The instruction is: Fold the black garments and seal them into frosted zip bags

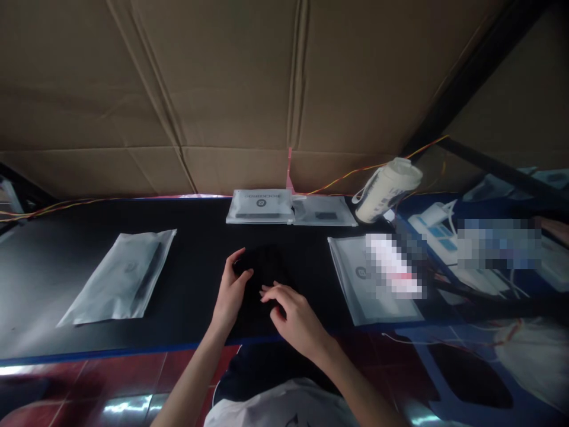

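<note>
A black flat object (267,267) lies in front of me, and its outline almost merges with the black table mat, so I cannot tell its kind. My left hand (230,290) grips the object's left edge, thumb on top and fingers around the far corner. My right hand (293,311) is over its right side, fingers stretched toward it and lightly bent, with the fingertips on or just above the surface. To the left lies a frosted zip pouch (120,276) with something dark inside. Another frosted pouch (351,279) is on the right, partly under a blurred patch.
At the back lie a printed frosted pouch (262,206) and a flatter pouch (324,212) beside it. A white tumbler (387,190) stands behind on the right. Farther right are a power strip (438,231), cables and part of another person's hand (553,228). Brown sheeting (231,89) hangs behind the table.
</note>
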A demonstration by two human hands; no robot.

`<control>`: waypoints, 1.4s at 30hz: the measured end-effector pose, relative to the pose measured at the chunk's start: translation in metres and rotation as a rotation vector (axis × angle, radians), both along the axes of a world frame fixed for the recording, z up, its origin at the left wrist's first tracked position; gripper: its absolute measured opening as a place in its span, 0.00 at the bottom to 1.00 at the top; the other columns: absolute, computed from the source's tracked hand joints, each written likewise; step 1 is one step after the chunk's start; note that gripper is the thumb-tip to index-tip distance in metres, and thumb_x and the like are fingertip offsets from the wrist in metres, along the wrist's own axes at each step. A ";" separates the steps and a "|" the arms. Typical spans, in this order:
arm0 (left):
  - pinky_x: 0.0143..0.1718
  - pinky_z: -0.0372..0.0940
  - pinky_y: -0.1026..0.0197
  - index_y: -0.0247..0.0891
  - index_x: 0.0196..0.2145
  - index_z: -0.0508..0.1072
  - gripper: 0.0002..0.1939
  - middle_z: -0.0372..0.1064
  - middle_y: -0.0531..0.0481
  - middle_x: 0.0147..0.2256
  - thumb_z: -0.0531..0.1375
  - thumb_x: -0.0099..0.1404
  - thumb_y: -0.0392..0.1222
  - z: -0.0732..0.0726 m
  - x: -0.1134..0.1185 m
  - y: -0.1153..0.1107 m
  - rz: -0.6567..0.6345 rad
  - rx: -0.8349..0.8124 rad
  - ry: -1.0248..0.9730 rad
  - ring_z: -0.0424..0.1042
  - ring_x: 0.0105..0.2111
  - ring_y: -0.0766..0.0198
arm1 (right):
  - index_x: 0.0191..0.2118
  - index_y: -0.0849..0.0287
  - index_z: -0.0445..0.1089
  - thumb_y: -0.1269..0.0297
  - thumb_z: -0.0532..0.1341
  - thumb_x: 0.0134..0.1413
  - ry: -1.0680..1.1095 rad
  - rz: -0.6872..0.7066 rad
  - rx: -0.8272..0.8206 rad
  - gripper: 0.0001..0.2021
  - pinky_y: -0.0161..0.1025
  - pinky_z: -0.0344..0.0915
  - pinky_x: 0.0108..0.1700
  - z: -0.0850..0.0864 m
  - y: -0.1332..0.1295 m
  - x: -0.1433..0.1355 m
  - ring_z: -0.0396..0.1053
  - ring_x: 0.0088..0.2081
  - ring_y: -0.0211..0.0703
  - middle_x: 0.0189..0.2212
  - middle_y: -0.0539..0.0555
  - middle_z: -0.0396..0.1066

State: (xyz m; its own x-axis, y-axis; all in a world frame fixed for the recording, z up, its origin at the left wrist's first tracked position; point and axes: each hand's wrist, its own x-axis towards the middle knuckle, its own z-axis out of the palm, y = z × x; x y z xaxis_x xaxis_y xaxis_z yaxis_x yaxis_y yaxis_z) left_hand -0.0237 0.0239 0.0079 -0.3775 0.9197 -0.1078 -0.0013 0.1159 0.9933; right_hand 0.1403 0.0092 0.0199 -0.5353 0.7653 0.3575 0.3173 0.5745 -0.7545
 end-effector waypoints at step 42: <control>0.60 0.53 0.44 0.44 0.51 0.64 0.21 0.54 0.42 0.61 0.60 0.60 0.37 0.036 0.017 -0.011 0.022 0.362 0.544 0.56 0.62 0.50 | 0.52 0.52 0.57 0.71 0.64 0.42 0.398 -0.371 -0.584 0.28 0.42 0.70 0.46 0.010 0.018 0.023 0.73 0.45 0.46 0.44 0.53 0.71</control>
